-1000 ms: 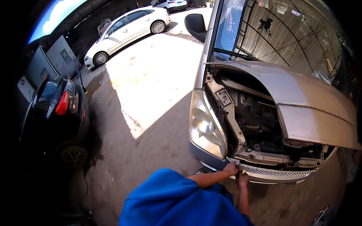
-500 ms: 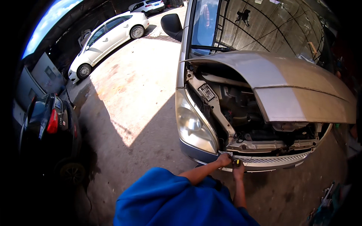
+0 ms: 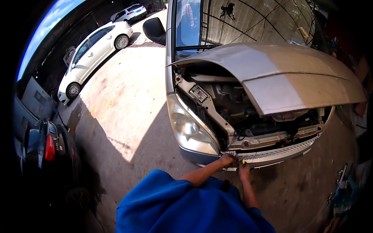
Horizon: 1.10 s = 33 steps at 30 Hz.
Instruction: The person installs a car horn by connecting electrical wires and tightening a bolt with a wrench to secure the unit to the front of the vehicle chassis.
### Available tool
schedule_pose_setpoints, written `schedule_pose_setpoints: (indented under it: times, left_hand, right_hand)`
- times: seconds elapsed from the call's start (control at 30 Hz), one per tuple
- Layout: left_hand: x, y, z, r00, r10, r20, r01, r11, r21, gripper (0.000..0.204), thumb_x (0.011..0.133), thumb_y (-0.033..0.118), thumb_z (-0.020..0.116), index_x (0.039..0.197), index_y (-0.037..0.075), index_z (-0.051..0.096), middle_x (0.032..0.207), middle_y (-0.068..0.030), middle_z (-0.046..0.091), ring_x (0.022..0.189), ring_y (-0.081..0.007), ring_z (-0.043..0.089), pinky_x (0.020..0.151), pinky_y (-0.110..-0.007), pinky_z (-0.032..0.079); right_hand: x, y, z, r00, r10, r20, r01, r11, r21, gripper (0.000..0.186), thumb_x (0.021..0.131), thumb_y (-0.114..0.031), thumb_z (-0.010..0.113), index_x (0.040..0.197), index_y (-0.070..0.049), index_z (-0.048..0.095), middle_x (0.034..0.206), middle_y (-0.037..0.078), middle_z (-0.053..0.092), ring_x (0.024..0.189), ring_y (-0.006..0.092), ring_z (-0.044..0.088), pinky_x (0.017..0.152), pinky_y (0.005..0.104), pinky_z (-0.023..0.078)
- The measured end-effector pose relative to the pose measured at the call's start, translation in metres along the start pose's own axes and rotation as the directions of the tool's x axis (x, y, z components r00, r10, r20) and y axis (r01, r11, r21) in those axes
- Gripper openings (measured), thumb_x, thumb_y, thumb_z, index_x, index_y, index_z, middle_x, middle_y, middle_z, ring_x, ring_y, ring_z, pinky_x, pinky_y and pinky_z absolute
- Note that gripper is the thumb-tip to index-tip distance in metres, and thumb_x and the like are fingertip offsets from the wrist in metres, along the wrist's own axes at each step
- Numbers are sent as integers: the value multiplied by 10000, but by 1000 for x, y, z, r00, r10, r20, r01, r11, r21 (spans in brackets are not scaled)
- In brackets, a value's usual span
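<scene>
At the headlight end of the van's front grille [image 3: 268,156], my left hand [image 3: 227,159] is closed against the bumper edge. Its fingers cover whatever it grips. Just to its right, my right hand [image 3: 243,171] is closed around a small tool with a yellow part [image 3: 244,161] that pokes up above the fingers. The tool's exact kind is too small to tell. Beside my left hand is the hazy headlight [image 3: 191,129]. Over the engine bay [image 3: 243,105] the bonnet [image 3: 295,83] is raised partway.
A white car [image 3: 94,52] is parked at the far left, and a dark car [image 3: 48,149] with a red tail light stands nearer on the left. Several tools [image 3: 342,182] lie on the ground at the lower right. The van's mirror [image 3: 154,30] juts out on its side.
The view has shifted, so the van and cars sit further left in the picture. Both hands stay at the same corner of the grille, still closed.
</scene>
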<state>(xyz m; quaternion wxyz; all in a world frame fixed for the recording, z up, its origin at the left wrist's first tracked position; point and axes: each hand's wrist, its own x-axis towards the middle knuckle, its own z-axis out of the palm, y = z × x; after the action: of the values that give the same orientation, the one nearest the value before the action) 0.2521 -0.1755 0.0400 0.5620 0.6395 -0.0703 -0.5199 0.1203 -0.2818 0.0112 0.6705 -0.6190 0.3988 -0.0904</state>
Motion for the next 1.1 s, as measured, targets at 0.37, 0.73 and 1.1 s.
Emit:
schedule_pose_setpoints:
  times: [0.37,0.73,1.1]
  left_hand:
    - [8,-12,-6,992,-79,94,84,995,-54,253,780,23,637,1010,42,741,556,-17,529,380,-88,372,336,-281,234]
    - [11,-3,-28,968,-80,236,79,997,14,168,777,41,633,931,21,699,592,-17,522,381,-80,348,343,-248,244]
    - [21,12,-15,956,-115,268,107,993,44,140,872,160,673,817,32,654,576,-15,502,408,-75,375,352,-252,244]
  right_hand:
    - [-9,-7,12,962,265,58,-262,848,460,162,901,-223,665,941,-110,556,626,-12,488,450,101,425,373,276,325]
    - [-24,-61,-7,718,-513,470,630,193,-752,295,690,-75,677,966,-118,582,968,63,593,897,317,630,695,449,524]
    - [-39,-61,-2,877,-439,198,425,511,-747,294,792,-183,702,1053,-100,597,981,135,646,900,361,642,737,476,504]
